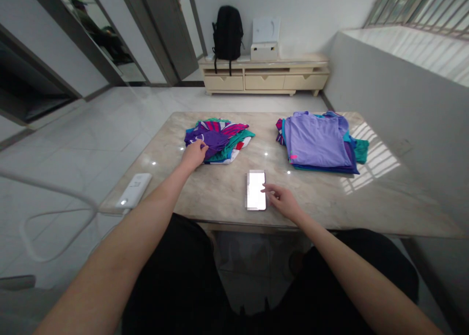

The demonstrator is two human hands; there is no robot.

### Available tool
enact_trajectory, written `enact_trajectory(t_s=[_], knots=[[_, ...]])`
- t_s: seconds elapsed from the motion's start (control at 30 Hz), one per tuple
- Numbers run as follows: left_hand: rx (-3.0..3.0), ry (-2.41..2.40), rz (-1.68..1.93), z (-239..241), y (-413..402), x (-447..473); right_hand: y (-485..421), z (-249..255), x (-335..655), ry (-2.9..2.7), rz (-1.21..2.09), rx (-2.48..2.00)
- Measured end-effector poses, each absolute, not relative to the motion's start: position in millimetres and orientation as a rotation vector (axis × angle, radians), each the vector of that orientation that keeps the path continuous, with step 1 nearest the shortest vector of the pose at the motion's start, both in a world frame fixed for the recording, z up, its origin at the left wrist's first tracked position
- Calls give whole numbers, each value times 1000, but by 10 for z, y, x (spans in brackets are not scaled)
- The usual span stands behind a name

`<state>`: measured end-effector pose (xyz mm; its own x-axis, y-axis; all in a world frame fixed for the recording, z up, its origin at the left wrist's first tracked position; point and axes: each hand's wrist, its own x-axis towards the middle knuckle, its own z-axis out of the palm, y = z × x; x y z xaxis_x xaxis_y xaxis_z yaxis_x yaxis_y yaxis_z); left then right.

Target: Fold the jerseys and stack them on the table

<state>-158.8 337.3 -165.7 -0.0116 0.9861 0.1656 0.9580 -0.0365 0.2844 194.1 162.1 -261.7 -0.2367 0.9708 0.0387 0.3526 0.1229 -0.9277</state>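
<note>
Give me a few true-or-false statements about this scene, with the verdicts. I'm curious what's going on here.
The left hand rests on a crumpled pile of clothes. True.

The right hand holds a lavender shirt. False: it is at a phone lying on the stone table.

A black backpack stands on a low cream cabinet. True.

A white power bank lies on the floor. False: it lies at the table's edge.

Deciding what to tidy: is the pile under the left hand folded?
Not folded: the clothes lie bunched in a loose heap under the left hand.
</note>
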Motion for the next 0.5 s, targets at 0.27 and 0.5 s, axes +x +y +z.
enact_trajectory(t_s=[0.27,0.5], knots=[[2135,2125,554,-1620,3332,-1573,1636,-2620,1940,-1684,1156,-1320],[2085,2106,634,-1603,3316,-1595,1631,-2634,1923,-1694,1152,-1325]])
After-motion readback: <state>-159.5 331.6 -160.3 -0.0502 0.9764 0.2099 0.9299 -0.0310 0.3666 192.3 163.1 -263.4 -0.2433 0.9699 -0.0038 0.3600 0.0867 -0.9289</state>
